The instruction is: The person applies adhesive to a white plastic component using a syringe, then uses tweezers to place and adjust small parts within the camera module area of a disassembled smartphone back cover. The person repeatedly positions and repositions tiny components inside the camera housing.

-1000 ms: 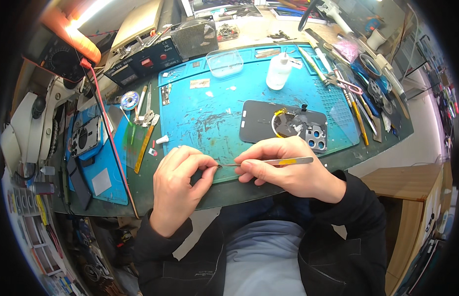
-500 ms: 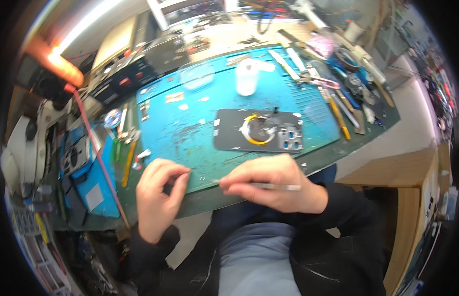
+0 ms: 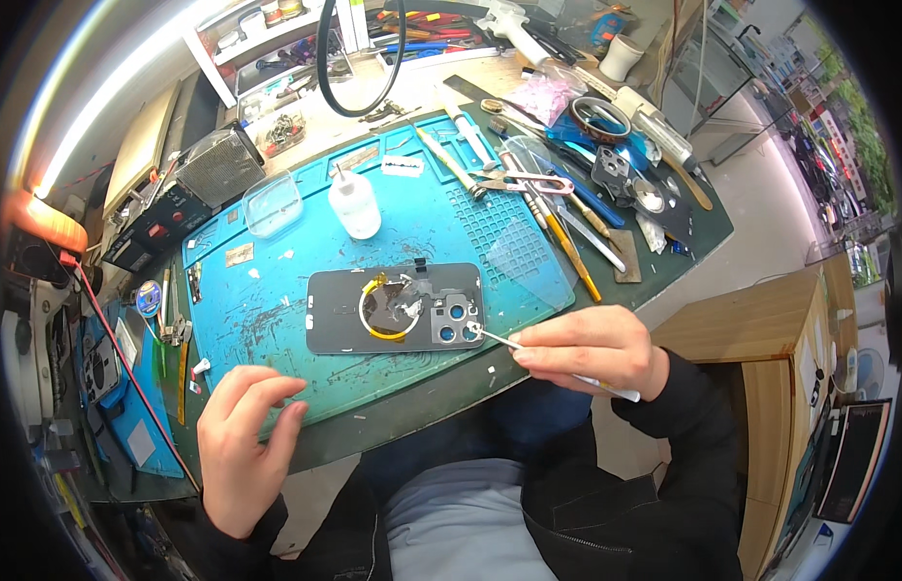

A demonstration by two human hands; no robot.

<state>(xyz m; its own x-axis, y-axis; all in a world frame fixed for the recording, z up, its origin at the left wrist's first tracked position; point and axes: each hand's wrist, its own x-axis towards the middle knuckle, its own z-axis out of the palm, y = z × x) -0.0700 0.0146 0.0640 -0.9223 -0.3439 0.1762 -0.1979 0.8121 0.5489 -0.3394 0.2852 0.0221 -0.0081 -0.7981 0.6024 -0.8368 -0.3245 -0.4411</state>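
In my right hand [image 3: 591,349] a thin white cotton swab [image 3: 499,339] is pinched between thumb and fingers. Its near end sticks out past my palm, and its far tip meets the camera-lens corner of a dark phone back panel [image 3: 335,312]. The panel lies flat, with a round charging coil [image 3: 391,336] edged in yellow at its middle and lens rings [image 3: 458,313] at its right end. My left hand [image 3: 246,441] hovers over the mat's near left edge, fingers curled, thumb and forefinger apart, holding nothing.
Beneath the panel lies a blue work mat [image 3: 267,329]. A white dispenser bottle [image 3: 354,205] and a clear plastic box [image 3: 273,205] stand behind it. Pliers [image 3: 524,182], knives and other tools crowd the right side. A black ring [image 3: 325,58] hangs above the far edge.
My right hand has brought the swab tip up to the panel's lens corner. My left hand has drawn away from it. The view has shifted, so the bench appears further left.
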